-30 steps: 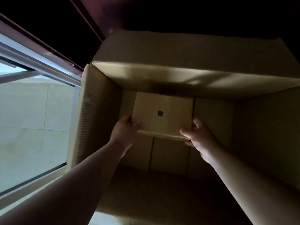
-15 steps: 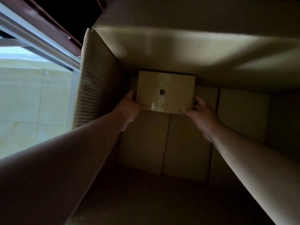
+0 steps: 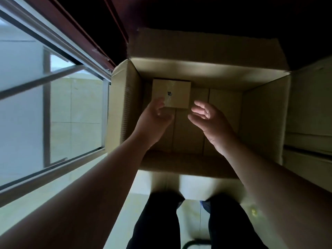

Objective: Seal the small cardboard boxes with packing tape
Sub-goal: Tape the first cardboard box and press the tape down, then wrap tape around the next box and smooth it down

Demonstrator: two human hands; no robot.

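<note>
Down inside the big carton (image 3: 260,123), the small box (image 3: 177,90) sits at eleven o'clock; left grip (image 3: 154,121) and right grip (image 3: 212,121) hover nearby, loose-fingered, empty.

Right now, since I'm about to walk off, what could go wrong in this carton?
The small box sits alone in the far-left corner on the lower boxes. With left hand and right hand open, it might slide if the large carton is nudged. Dim light hides its alignment.
</note>
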